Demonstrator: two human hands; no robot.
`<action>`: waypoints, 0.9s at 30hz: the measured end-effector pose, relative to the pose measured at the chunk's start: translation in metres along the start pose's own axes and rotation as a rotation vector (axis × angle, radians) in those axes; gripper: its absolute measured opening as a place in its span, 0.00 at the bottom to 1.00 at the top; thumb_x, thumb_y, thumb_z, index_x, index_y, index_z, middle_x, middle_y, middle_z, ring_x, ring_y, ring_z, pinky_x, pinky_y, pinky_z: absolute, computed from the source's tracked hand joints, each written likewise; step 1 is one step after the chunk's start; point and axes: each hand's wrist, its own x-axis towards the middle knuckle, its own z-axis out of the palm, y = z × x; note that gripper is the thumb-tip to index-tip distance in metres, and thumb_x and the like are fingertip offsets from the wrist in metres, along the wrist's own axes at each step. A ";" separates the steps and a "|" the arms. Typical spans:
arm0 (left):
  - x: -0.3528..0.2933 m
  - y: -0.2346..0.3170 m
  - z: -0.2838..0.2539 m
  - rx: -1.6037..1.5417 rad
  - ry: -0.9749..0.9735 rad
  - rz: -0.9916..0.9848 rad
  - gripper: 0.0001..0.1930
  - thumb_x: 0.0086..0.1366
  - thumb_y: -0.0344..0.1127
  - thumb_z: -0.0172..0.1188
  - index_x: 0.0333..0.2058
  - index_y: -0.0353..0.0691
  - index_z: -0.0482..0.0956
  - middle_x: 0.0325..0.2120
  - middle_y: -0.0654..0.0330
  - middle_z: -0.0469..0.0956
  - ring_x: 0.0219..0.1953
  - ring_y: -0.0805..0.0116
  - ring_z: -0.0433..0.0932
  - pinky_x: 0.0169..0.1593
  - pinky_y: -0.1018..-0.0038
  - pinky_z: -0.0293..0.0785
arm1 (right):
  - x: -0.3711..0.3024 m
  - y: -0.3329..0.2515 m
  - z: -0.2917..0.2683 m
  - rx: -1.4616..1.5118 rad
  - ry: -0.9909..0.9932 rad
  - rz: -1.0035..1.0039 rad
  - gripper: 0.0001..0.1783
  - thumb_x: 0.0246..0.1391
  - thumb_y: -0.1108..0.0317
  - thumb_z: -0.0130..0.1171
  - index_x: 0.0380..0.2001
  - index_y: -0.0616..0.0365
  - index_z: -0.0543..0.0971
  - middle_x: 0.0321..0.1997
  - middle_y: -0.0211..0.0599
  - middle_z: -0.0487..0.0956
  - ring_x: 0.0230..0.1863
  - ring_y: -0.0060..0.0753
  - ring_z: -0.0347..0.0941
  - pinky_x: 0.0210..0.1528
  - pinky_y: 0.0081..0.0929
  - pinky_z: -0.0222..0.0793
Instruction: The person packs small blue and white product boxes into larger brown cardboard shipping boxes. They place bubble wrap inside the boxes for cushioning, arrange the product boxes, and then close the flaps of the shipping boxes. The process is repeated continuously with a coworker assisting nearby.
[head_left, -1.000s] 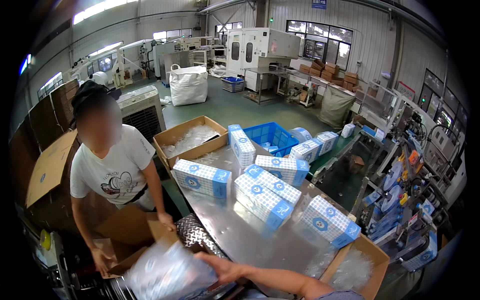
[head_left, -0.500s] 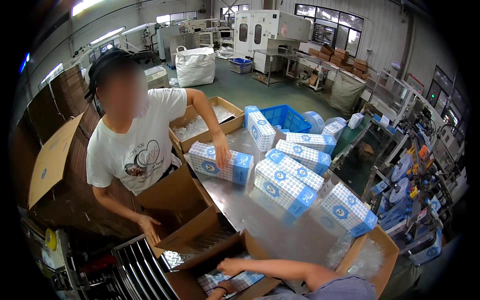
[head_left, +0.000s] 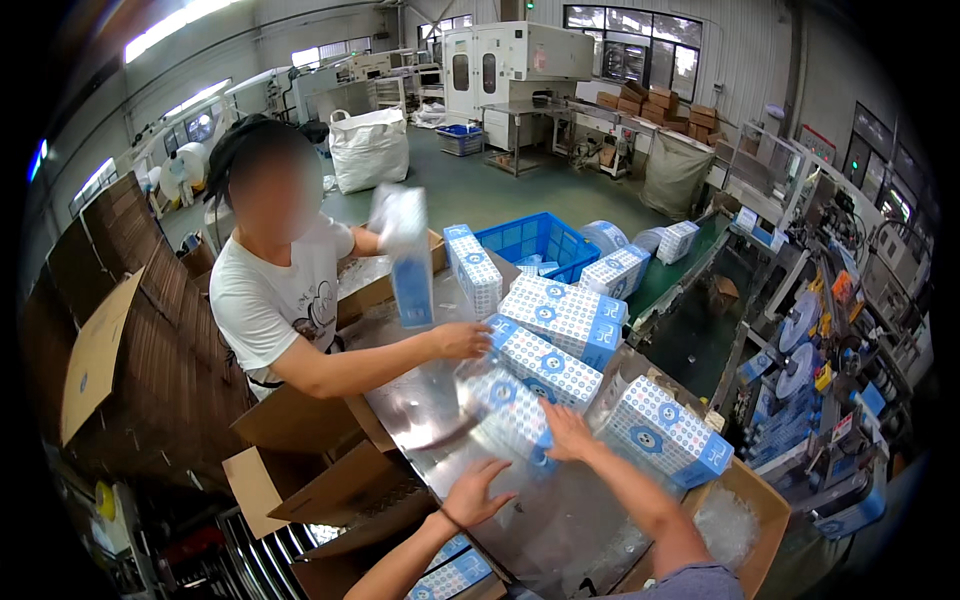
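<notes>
My right hand grips the near right end of a white-and-blue patterned pack, which is tilted and blurred by motion. To its left, my left hand is open over the metal table, fingers spread, apart from the pack. Below my left forearm, an open carton holds similar packs. Across the table a co-worker raises another blurred pack in one hand. Their other hand reaches to the left end of a lying pack.
More packs lie on the table, one at the right by a carton of clear plastic. A blue crate stands beyond. An open carton sits at the left near rollers. Machinery lines the right.
Both my hands have come out of the near carton and over the table, the right onto a pack. The co-worker has lifted a pack and reached the other arm across the table.
</notes>
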 end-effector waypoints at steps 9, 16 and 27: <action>0.061 0.012 0.088 0.557 -0.503 -0.157 0.52 0.45 0.42 0.71 0.69 0.45 0.52 0.48 0.48 0.73 0.49 0.46 0.76 0.52 0.48 0.71 | 0.006 0.110 -0.095 0.573 -0.055 -0.291 0.37 0.40 0.74 0.70 0.59 0.53 0.74 0.53 0.45 0.78 0.49 0.45 0.76 0.55 0.37 0.72; 0.043 0.059 0.011 0.658 -0.350 0.336 0.49 0.43 0.36 0.67 0.67 0.44 0.59 0.43 0.55 0.74 0.41 0.53 0.74 0.43 0.59 0.73 | 0.103 0.181 -0.093 0.174 0.442 0.075 0.48 0.39 0.59 0.75 0.65 0.56 0.66 0.63 0.48 0.71 0.63 0.49 0.67 0.63 0.46 0.65; -0.096 0.084 -0.119 -0.365 0.466 -0.264 0.51 0.37 0.35 0.83 0.61 0.32 0.64 0.52 0.56 0.74 0.54 0.65 0.72 0.59 0.68 0.68 | 0.120 0.100 -0.084 -0.347 0.200 0.328 0.59 0.40 0.32 0.67 0.67 0.61 0.62 0.68 0.51 0.63 0.72 0.50 0.52 0.69 0.54 0.47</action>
